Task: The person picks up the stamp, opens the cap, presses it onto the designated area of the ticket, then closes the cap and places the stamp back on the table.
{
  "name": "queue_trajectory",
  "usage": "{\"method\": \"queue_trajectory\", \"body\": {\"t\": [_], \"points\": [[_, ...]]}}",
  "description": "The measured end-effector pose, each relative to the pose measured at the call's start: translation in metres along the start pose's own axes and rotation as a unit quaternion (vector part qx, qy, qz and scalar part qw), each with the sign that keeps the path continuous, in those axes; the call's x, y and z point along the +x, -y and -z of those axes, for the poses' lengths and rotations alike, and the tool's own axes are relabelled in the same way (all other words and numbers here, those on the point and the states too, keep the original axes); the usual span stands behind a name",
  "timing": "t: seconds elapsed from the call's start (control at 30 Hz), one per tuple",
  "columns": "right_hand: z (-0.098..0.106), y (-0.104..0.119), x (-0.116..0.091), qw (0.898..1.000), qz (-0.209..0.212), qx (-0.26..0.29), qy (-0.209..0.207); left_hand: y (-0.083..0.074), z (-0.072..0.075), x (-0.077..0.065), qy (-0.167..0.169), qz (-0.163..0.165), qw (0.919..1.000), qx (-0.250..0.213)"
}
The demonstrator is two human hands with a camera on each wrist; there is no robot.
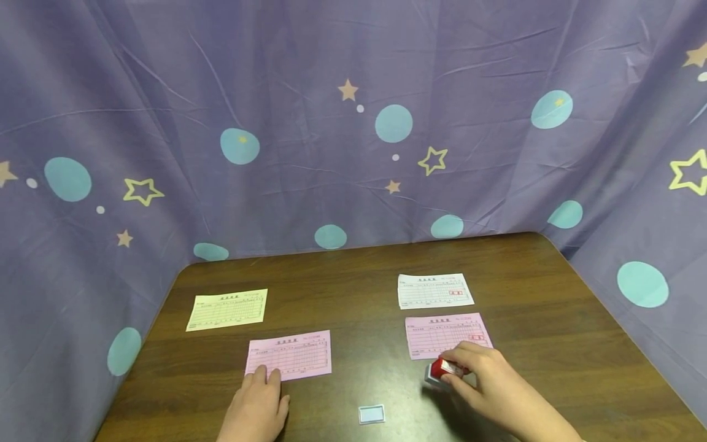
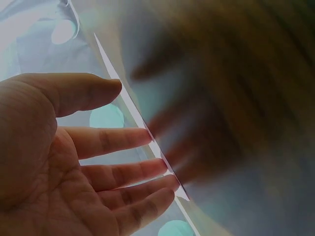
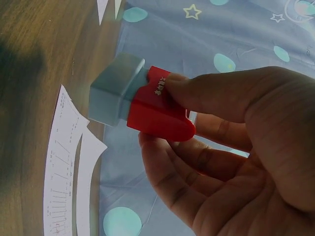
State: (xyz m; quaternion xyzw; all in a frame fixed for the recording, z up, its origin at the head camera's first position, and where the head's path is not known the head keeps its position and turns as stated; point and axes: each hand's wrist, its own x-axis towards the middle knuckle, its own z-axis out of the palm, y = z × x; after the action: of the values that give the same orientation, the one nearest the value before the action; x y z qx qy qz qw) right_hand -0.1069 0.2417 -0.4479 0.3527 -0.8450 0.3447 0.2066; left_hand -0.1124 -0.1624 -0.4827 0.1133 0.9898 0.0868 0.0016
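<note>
My right hand (image 1: 486, 377) pinches a red self-inking stamp (image 3: 157, 105) with a pale blue-grey base between thumb and fingers. In the head view it is just in front of the right pink slip (image 1: 436, 334), which bears a red boxed mark. The fingertips of my left hand (image 1: 256, 402) rest on the lower edge of the left pink slip (image 1: 298, 353), fingers nearly straight. No red mark shows on that slip. Between the hands, a small light-blue rectangular piece (image 1: 372, 414) with a white rim lies on the table.
Behind the right pink slip lies a white slip (image 1: 433, 291), also with a red boxed mark. A yellow slip (image 1: 227, 310) is farther back on the left. A purple patterned curtain (image 1: 309, 184) hangs around the brown wooden table (image 1: 342, 282).
</note>
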Motion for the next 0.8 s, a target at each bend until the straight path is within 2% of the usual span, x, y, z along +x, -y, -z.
{"method": "queue_trajectory", "body": {"t": [0.23, 0.57, 0.8], "points": [[-0.002, -0.001, 0.001, 1.000, -0.003, -0.002, 0.005, -0.007, -0.002, 0.002, 0.005, -0.017, 0.9998, -0.001], [-0.004, -0.003, 0.003, 1.000, 0.003, -0.004, -0.014, -0.017, -0.003, 0.000, -0.004, -0.024, 0.9997, -0.003], [-0.004, 0.001, 0.007, 1.000, -0.010, -0.020, -0.020, -0.027, -0.005, 0.002, 0.009, -0.029, 0.9995, -0.011]]}}
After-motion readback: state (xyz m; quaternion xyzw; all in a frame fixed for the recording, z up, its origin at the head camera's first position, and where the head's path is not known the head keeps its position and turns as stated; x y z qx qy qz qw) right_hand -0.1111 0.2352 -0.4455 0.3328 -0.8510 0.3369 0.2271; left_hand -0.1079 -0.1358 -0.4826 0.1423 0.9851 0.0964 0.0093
